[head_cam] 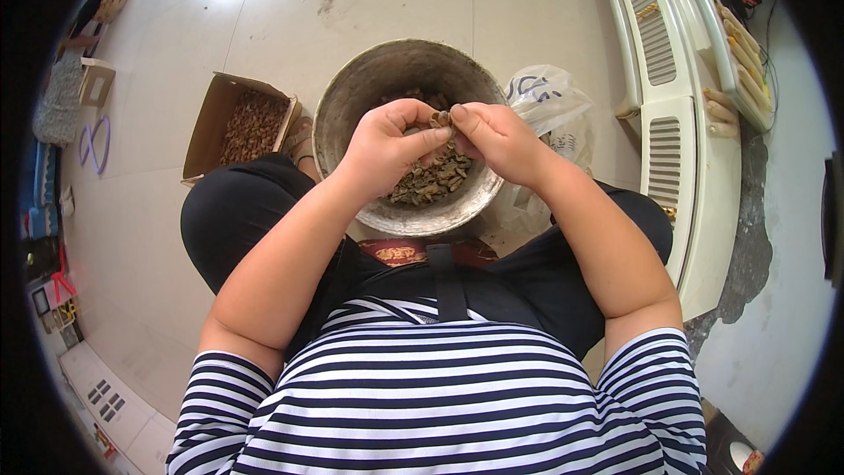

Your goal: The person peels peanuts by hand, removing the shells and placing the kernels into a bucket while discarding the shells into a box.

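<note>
My left hand (389,145) and my right hand (504,138) meet above a deep round metal pot (339,138). Between their fingertips they pinch a small brown husk-like piece (440,120), which looks split; the fingers partly cover it. Below them, a heap of dry greenish-brown husk-like pieces (428,181) lies in the bottom of the pot. My hands and forearms hide part of this heap.
Left of the pot, a cardboard box (201,125) holds many small reddish-brown pieces (254,125), perhaps nuts or seeds. A clear plastic bag (550,99) rests against the pot's right side. Cream louvred cabinet doors (659,165) and corn cobs (745,53) are farther right.
</note>
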The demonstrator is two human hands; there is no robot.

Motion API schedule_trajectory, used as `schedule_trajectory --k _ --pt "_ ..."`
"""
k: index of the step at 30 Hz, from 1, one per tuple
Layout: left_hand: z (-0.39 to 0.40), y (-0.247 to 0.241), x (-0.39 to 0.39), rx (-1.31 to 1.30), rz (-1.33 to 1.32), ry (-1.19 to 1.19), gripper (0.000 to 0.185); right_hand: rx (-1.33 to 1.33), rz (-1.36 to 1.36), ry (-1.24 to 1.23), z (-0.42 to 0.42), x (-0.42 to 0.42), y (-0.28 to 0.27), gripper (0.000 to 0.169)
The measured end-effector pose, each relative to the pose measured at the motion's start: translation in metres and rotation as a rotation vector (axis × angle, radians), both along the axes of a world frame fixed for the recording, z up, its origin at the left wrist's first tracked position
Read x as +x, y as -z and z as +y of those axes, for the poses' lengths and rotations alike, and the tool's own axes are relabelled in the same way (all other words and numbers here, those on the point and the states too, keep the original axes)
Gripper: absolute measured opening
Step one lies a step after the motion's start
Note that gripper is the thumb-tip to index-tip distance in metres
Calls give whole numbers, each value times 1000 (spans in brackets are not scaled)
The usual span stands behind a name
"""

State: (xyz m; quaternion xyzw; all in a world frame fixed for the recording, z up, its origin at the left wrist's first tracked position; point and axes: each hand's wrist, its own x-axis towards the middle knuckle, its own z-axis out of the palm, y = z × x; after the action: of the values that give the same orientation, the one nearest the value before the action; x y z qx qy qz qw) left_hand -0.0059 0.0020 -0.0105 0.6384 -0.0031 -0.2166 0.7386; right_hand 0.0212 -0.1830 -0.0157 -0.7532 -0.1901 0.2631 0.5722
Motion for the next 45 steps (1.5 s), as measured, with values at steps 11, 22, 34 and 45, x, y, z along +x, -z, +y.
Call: schedule_trajectory --k 11,22,34,45 --pt "-6 3 -7 744 -767 -57 14 222 754 218 15 -10 -12 39" --pt "-4 7 1 415 -405 -117 13 329 730 144 9 -5 -10 28" --pt "-3 13 1 258 -251 -65 14 -38 219 130 9 -6 -2 45" --pt "-5 3 0 -119 -33 -123 16 468 877 182 9 -5 -11 42"
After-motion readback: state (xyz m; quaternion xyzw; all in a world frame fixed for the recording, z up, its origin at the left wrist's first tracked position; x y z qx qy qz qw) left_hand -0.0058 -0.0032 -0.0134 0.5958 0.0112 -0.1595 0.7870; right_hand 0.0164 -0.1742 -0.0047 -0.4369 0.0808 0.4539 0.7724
